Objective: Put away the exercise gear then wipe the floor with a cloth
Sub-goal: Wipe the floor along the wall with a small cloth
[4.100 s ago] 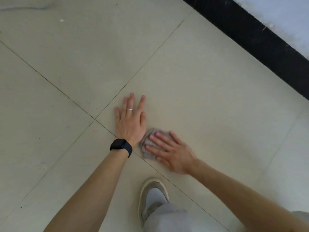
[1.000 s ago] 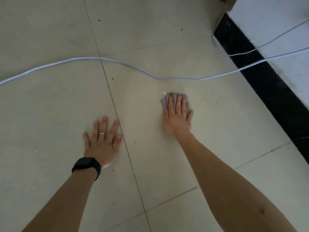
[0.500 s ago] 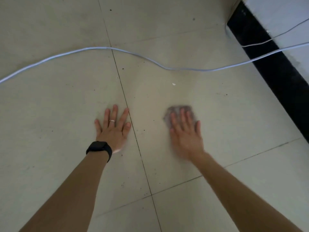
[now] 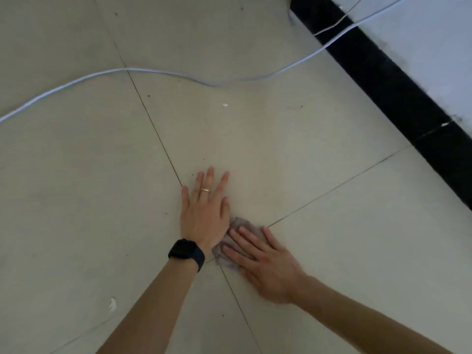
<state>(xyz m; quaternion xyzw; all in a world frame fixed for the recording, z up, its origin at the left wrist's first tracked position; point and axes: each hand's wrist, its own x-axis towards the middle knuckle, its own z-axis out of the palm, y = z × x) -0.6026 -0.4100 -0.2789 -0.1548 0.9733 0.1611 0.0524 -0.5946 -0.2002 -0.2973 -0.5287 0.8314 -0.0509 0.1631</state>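
Observation:
A small crumpled grey cloth (image 4: pixel 236 223) lies on the pale tiled floor (image 4: pixel 319 154), close to where tile joints cross. My right hand (image 4: pixel 260 264) presses flat on the cloth, fingers pointing up and left, covering most of it. My left hand (image 4: pixel 204 213) rests flat on the floor just left of the cloth, fingers spread, with a ring and a black watch at the wrist. Its thumb side touches the cloth's edge. No exercise gear is in view.
A pale blue cable (image 4: pixel 163 71) snakes across the floor beyond my hands and climbs toward the wall at upper right. A black skirting board (image 4: pixel 398 98) runs along the white wall on the right. Small white scraps (image 4: pixel 225 105) and dark specks dot the tiles.
My right hand has dragged the cloth back toward me and leftward, until it sits beside my left hand. The view has shifted, so the cable now lies farther from my hands.

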